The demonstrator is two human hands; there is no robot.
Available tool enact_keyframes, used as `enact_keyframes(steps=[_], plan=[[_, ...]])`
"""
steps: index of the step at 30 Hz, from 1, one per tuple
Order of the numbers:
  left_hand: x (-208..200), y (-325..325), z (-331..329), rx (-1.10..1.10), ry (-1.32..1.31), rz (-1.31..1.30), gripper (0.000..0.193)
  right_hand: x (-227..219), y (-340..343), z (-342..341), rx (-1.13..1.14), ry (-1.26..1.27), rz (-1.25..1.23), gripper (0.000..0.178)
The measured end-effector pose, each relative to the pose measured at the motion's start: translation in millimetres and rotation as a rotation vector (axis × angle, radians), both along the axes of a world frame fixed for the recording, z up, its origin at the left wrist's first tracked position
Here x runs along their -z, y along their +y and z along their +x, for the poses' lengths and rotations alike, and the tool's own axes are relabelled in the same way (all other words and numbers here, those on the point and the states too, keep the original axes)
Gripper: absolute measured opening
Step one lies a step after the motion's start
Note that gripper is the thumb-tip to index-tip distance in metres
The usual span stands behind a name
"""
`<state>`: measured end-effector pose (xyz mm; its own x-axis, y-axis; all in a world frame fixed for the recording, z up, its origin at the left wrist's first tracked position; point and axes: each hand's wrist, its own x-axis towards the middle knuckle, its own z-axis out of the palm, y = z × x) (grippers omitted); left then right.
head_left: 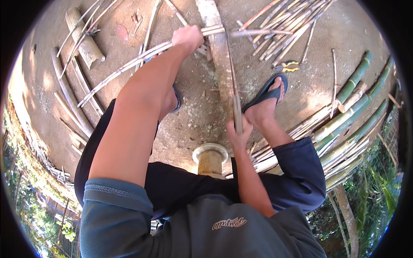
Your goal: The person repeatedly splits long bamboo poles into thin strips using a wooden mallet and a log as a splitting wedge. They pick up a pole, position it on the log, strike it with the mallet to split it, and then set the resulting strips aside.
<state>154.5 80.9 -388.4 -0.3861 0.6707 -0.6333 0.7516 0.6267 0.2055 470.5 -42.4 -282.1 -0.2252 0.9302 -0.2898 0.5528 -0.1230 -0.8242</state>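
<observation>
1. While a seated person in a grey shirt [193, 228] and dark trousers [297, 172] leans over a fallen log [220, 60], the left hand [188, 38] is clenched around pale slender sticks [124, 66]; its fingers are curled right over, knuckles uppermost, with no gap to be seen from where I stand; the fingertips are hidden.

2. The sticks slant up from the lower left, pass through that fist and reach across the far part of the log; the fist itself is just left of the wood.

3. The right hand [239, 130], low and nearer the body, is wrapped about the handle of a long knife [237, 112]; its fingers are closed on the grip, though I see only part of them.

4. The narrow blade points away from the person along the log's right side; its far end crosses at the sticks, just right of the left fist; whether it has cut in, I cannot tell.

5. Around the pair of hands: a sandal [262, 93] on the right foot, close to the log; a yellow-and-black hand tool [287, 66] on the dirt beyond; a heap of cut rods [286, 26] farther off; green bamboo poles [355, 77] well to the right.
</observation>
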Motion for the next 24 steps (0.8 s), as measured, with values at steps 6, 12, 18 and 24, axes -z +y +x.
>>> enact_keyframes(steps=[6,12,18,24], plan=[[-3,5,6,-0.029,-0.026,-0.006,0.031,2,7,-6,0.062,-0.019,-0.067,0.012],[-7,2,5,-0.041,0.030,0.023,0.031,-17,-9,7,-0.025,-0.150,0.313,0.018],[-14,3,4,-0.032,0.020,-0.012,0.032,6,109,21,0.473,-0.493,0.432,0.020],[-1,4,6,-0.029,-0.025,0.042,0.031,46,221,110,0.238,-1.092,0.143,0.042]])
